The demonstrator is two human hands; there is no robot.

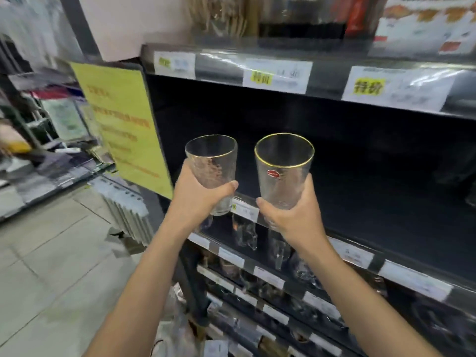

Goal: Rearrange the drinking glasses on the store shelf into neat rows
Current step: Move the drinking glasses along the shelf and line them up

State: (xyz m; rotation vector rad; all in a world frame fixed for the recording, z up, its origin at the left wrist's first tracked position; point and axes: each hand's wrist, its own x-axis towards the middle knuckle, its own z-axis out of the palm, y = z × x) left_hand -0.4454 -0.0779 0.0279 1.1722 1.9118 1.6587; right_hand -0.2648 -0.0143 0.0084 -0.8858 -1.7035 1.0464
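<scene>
My left hand (198, 195) grips a clear gold-rimmed drinking glass (211, 161) around its lower half. In my right hand (293, 215) is a second gold-rimmed glass (284, 166), which carries a small red sticker; the fingers are curled round its base. Both glasses are upright and held side by side in the air, in front of the dark shelf (373, 176), just above its front edge. The dark shelf's surface looks bare where I can see it. More clear glasses (244, 233) stand on the shelf below, partly hidden by my hands.
An upper shelf (283, 73) with price labels hangs overhead. Lower shelves (270, 292) hold more glassware behind label strips. A yellow notice (123, 124) hangs on the shelf's left end. Tiled floor (51, 253) and another rack lie to the left.
</scene>
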